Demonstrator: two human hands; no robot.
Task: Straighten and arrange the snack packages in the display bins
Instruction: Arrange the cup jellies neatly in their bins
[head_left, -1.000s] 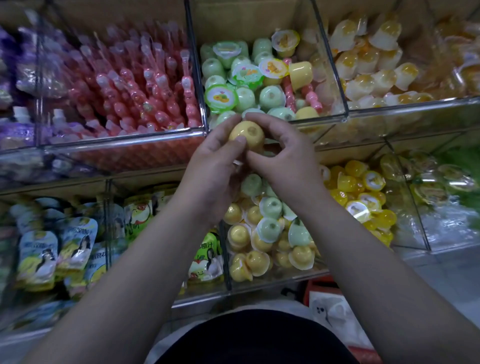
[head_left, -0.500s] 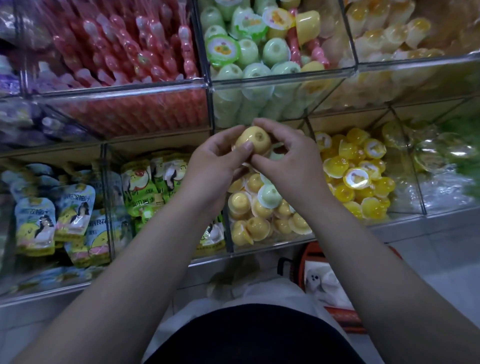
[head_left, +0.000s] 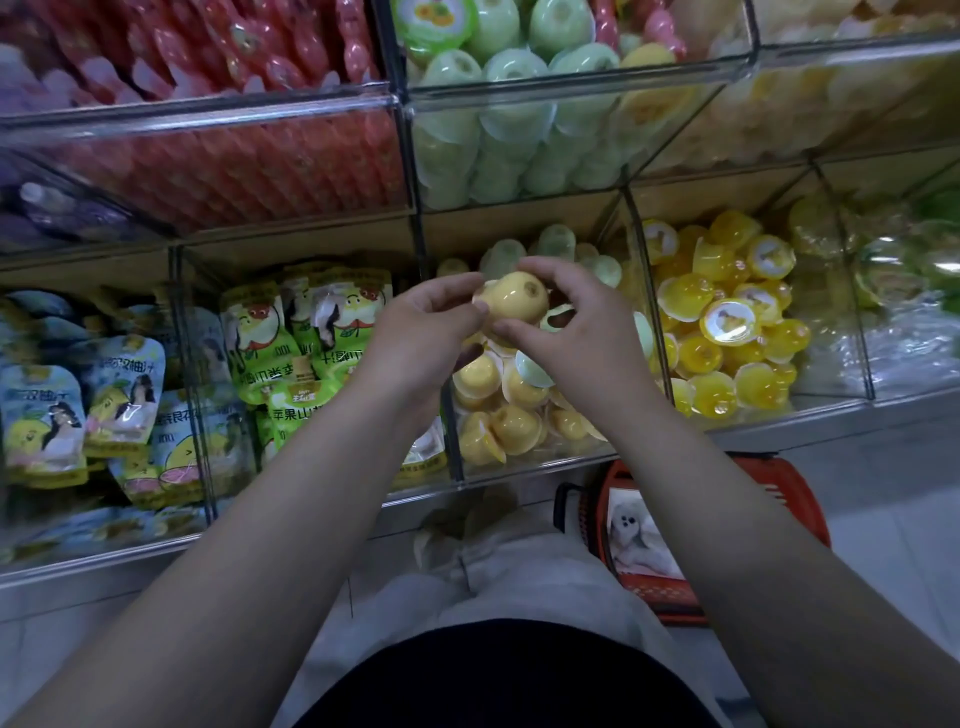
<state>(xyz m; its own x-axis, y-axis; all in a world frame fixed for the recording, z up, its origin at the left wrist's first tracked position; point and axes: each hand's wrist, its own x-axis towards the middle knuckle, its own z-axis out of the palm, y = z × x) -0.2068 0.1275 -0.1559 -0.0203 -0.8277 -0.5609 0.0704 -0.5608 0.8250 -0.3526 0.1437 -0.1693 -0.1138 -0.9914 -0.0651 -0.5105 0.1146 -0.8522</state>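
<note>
One left hand (head_left: 421, 327), one right hand (head_left: 576, 335), one yellow jelly cup (head_left: 514, 301), one red basket (head_left: 665, 597)

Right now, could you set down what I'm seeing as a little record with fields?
Held: pale yellow jelly cup
Left hand: pinches the cup's left side
Right hand: fingers curl round its right side
Below the hands: more pale yellow cups
To the right: bright yellow cups
To the left: green juice pouches
Floor: red basket

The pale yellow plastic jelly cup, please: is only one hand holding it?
No, the left hand and right hand both pinch the pale yellow plastic jelly cup.
</note>
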